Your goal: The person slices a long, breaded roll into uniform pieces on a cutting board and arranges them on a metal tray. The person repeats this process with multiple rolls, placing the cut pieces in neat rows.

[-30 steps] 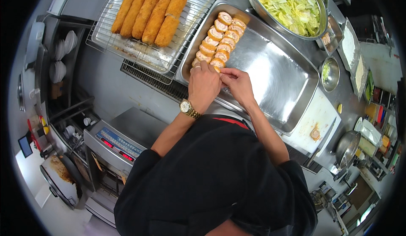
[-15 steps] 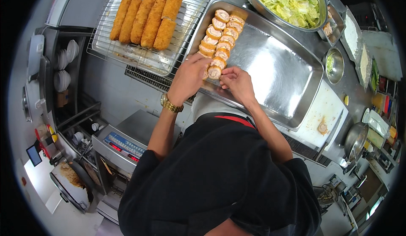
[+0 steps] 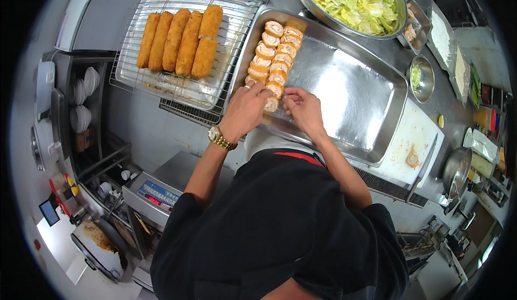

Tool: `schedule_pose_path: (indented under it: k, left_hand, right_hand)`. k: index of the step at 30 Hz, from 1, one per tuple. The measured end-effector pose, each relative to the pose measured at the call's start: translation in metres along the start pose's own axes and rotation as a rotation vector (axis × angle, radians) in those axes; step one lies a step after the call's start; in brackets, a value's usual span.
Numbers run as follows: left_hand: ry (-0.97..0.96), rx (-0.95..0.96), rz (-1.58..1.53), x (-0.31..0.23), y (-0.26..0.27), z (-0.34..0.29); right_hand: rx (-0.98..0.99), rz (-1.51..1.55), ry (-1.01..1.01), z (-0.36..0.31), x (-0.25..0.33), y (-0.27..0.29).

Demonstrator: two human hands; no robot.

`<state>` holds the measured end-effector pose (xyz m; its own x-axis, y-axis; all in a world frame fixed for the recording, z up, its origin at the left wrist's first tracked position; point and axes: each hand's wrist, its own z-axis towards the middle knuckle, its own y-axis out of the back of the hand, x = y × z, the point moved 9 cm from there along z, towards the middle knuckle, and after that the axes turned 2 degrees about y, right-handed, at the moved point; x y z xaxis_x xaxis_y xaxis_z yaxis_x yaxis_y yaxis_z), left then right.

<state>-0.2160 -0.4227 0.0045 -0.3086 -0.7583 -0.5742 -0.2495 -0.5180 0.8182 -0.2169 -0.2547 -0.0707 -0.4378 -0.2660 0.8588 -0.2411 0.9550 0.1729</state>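
Note:
A deep steel tray [image 3: 344,103] lies before me with two rows of sliced breaded rolls [image 3: 265,50] along its left side, their pale spiral cut faces turned up. At the near end of the rows, my left hand [image 3: 246,109] reaches over the slices with bent fingers and covers some of them. The nearest visible slice [image 3: 271,104] sits between my two hands. My right hand [image 3: 304,111] is just right of that slice, fingers curled and thumb close to the fingertips; anything inside them is hidden. A gold watch [image 3: 219,137] circles my left wrist.
Several whole breaded rolls [image 3: 176,40] rest on a wire rack [image 3: 119,66] at left. A bowl of chopped cabbage [image 3: 350,4] stands behind the tray. To the right, a white cutting board [image 3: 401,163] carries a knife [image 3: 429,159] and a roll end piece [image 3: 412,160]. A scale [image 3: 156,195] stands lower left.
The view has shifted slightly, so the tray and rack appear lower. Both my hands stay at the near end of the slice rows, with only small finger movements.

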Motion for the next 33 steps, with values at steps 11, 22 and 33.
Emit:
schedule_pose_path:
  k: [11,22,33]
  left_hand:
    - [0.012,-0.144,-0.085,0.002,0.015,-0.002]
    - [0.034,-0.144,0.112,0.004,0.012,0.017]
    - [0.021,-0.111,0.072,-0.001,0.014,0.013]
  right_hand:
    - [-0.025,0.014,-0.022,-0.004,-0.007,0.000]
    - [-0.026,0.070,-0.044,0.004,-0.004,0.002]
    - [-0.046,-0.039,0.050,-0.005,0.000,-0.005]
